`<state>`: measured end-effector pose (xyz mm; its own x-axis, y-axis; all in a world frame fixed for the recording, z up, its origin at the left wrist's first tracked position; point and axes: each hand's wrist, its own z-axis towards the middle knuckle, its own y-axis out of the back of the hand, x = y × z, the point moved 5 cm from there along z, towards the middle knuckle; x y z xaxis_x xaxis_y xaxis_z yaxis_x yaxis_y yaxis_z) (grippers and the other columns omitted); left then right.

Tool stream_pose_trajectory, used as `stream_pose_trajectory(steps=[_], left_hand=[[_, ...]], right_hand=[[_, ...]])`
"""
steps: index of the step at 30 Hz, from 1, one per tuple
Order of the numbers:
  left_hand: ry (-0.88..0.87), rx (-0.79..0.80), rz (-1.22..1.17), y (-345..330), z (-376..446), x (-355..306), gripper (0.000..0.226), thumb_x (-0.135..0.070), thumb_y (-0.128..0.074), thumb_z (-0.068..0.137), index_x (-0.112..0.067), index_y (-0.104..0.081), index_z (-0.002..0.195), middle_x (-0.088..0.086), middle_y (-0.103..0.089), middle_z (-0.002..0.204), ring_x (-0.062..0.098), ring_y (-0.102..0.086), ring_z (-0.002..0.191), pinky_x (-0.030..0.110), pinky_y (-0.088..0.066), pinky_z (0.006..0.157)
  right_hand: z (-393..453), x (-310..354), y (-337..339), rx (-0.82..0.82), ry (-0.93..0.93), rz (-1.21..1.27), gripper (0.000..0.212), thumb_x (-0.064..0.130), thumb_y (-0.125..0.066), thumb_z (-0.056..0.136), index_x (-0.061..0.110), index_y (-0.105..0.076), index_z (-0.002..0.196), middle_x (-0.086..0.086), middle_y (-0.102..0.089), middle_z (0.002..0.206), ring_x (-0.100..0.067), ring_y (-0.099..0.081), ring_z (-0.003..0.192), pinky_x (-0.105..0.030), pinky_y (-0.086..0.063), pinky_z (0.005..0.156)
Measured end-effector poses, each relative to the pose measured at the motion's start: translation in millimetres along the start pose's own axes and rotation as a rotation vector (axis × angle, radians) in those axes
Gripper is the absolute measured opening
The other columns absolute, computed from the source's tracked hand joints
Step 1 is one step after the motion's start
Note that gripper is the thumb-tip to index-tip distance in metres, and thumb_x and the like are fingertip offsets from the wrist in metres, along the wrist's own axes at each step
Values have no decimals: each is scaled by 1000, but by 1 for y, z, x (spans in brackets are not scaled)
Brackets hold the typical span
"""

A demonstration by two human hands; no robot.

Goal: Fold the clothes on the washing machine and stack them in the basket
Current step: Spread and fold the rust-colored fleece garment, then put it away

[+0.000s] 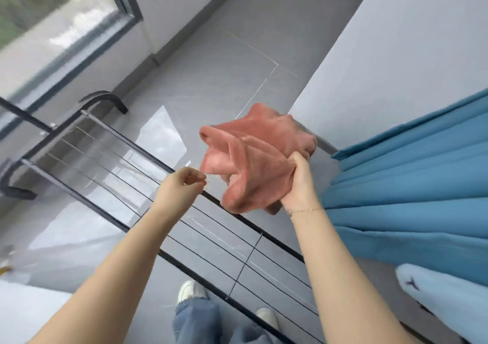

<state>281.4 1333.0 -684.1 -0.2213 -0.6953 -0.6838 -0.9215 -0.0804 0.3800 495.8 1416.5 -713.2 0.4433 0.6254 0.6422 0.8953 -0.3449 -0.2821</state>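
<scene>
My right hand (pixel 298 182) grips a bunched pink-orange cloth (pixel 245 156) and holds it in the air above a black drying rack (pixel 148 174). The cloth is blurred and hangs loose to the left of that hand. To the left of the cloth, a short gap away, my left hand (pixel 184 182) has its fingers curled and holds nothing. Neither a washing machine nor a basket is in view.
A blue cloth (pixel 412 185) hangs over the rack on the right, with a light blue garment (pixel 443 298) below it. White wall (pixel 396 61) stands at right, a window (pixel 47 27) at top left. Grey tiled floor (pixel 224 74) lies below; my shoes (pixel 188 291) stand under the rack.
</scene>
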Motion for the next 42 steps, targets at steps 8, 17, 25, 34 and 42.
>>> stream_pose_trajectory(steps=[8, 17, 25, 34, 42], left_hand=[[-8, -91, -278, 154, -141, -89, 12, -13, -56, 93, -11, -59, 105, 4, -68, 95, 14, -63, 84, 29, -49, 75], [-137, -131, -451, 239, -308, -138, 17, -15, -54, 95, -7, -57, 110, -2, -64, 78, -1, -60, 53, 15, -45, 48], [-224, -237, -604, 289, -472, -108, 22, -4, -52, 94, -14, -59, 112, 0, -67, 88, 11, -62, 73, 22, -48, 58], [-330, -418, -768, 376, -656, -65, 23, 7, -45, 93, -15, -45, 89, 7, -50, 80, 12, -47, 54, 21, -35, 44], [-616, -698, -814, 488, -822, 21, 81, -39, -81, 67, -21, -41, 135, 2, -63, 126, 14, -62, 111, 32, -52, 88]], right_hand=[[-237, 102, -133, 181, 291, -126, 30, 9, -45, 58, 25, -29, 38, 9, -23, 44, -10, -22, 46, -26, -20, 49], [-428, 141, -188, 367, 306, -141, 24, 11, -46, 54, 23, -25, 54, 2, -19, 60, -15, -20, 53, -32, -14, 55], [-590, 122, -227, 652, 314, -152, 25, 12, -48, 58, 26, -29, 50, 3, -21, 58, -16, -22, 52, -32, -17, 54], [-802, 91, -254, 927, 222, -234, 22, 17, -48, 67, 24, -32, 54, 2, -27, 56, -17, -29, 49, -27, -24, 52], [-990, 15, -295, 1390, 41, -165, 49, 21, -33, 88, 20, -58, 46, -1, -50, 53, -14, -51, 53, -25, -42, 56]])
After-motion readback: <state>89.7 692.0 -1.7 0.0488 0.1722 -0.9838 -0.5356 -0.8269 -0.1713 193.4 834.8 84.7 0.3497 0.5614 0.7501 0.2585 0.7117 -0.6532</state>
